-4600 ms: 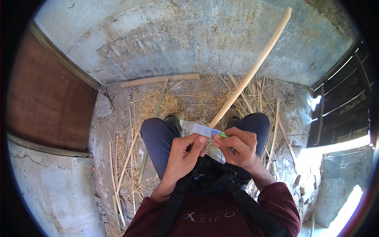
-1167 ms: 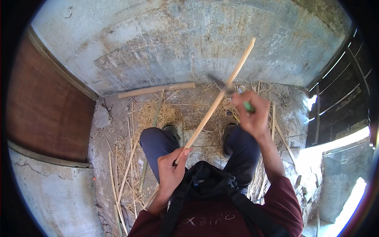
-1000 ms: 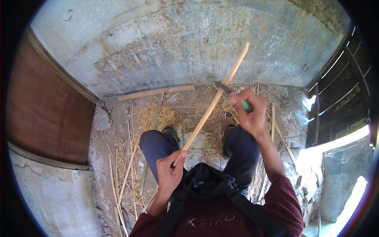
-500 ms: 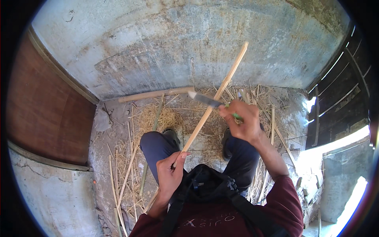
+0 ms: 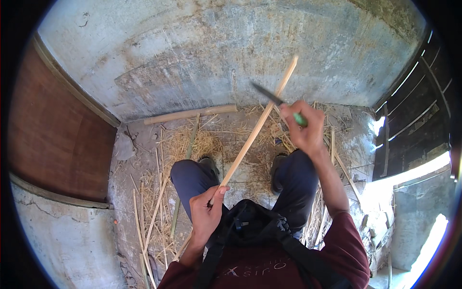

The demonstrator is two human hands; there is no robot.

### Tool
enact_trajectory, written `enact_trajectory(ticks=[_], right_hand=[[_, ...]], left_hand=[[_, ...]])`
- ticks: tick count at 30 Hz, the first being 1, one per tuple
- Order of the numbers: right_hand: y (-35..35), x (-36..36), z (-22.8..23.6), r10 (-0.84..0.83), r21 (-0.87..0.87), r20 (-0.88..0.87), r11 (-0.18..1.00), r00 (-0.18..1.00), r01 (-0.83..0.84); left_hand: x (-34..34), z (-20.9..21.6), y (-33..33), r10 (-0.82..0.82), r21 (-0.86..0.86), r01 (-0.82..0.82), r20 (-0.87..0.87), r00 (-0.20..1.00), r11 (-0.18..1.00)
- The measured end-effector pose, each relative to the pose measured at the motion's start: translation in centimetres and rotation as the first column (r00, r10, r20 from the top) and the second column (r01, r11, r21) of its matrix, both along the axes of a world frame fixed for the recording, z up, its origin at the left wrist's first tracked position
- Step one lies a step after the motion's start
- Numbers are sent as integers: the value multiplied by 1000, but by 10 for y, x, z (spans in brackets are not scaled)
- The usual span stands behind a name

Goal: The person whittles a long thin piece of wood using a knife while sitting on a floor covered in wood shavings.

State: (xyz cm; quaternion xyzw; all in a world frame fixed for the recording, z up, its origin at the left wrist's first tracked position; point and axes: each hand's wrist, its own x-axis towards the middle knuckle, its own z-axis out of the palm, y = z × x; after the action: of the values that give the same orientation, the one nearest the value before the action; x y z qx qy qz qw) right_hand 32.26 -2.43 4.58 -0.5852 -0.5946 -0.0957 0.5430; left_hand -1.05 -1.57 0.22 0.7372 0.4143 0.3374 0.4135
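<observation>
Your left hand keeps its fingers closed around the near end of the wooden strip, which slants away above the floor. Your right hand, fingers wrapped around the green-handled knife, has shifted its blade farther up the strip since the previous frame.

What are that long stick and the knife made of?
The long stick looks like bare bamboo or wood: pale tan, matte. The knife's blade seems metal, thin, pointed and dark here; its green handle is perhaps plastic, judging by its bright colour.
</observation>
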Motion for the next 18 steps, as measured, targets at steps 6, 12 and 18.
enact_trajectory(ticks=[6, 12, 18], right_hand=[[2, -6, -4, 90, 26, 50, 996, 995, -91], [10, 20, -2, 17, 52, -41, 999, 999, -15], [4, -3, -1, 108, -27, 104, 994, 989, -106]], left_hand=[[-3, -8, 1, 12, 5, -12, 3, 1000, 1000], [0, 1, -2, 7, -30, -9, -58, 998, 1000], [-2, -6, -2, 29, -20, -29, 4, 1000, 999]])
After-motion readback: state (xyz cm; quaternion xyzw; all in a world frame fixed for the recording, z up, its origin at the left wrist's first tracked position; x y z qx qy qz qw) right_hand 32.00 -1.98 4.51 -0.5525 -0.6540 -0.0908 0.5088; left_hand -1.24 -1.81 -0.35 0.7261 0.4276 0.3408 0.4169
